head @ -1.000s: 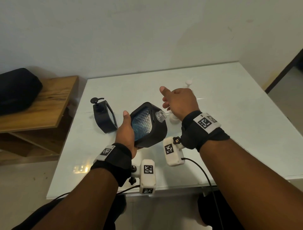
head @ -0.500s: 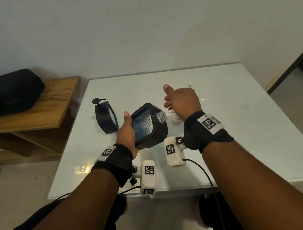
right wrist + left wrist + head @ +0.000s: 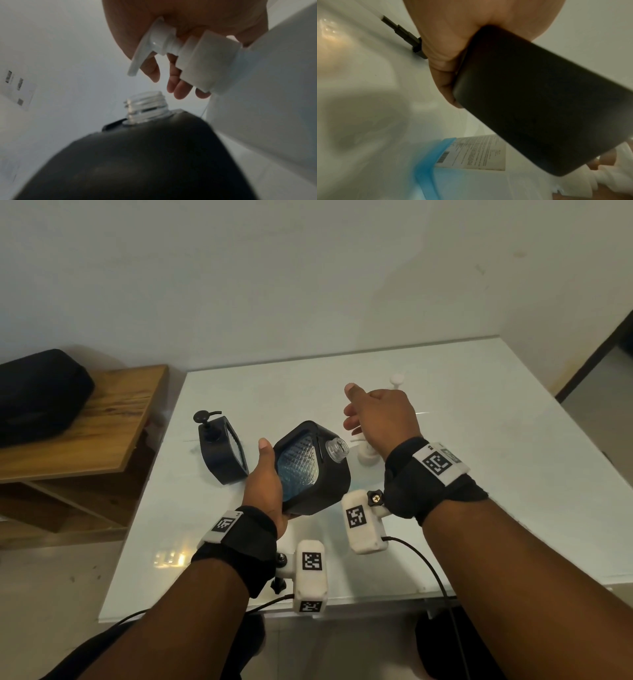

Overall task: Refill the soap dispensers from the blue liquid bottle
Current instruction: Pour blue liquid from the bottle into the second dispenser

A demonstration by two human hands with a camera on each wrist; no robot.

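- Left hand (image 3: pixel 265 487) grips a black soap dispenser (image 3: pixel 313 470) from the side, thumb up along its textured clear window, fingers wrapped behind. The dispenser is lifted off the white table (image 3: pixel 479 491) and tilted to the right.
- Its pump is off; the clear threaded neck (image 3: pixel 336 449) is open and points up and right, toward the right hand.
- Right hand (image 3: pixel 380 416) hovers just beyond the neck, fingers loosely extended. The right wrist view shows a white pump head (image 3: pixel 159 44) against the palm and fingers (image 3: pixel 178 86) hanging straight. Cannot tell whether it actually holds the pump or just rests over it.
- That white pump sits on a white bottle (image 3: pixel 267 94) just right of the black dispenser.
- Blue liquid bottle (image 3: pixel 440 169): visible only in the left wrist view, below the held dispenser, white printed label (image 3: pixel 476 152) with a barcode facing the camera. Hidden under the hands in the head view.
- Second black dispenser (image 3: pixel 222 450), pump still fitted, stands on the table left of the held one, apart from it.
- Wooden shelf (image 3: pixel 85 422) left of the table carries a black bag (image 3: pixel 37 395).
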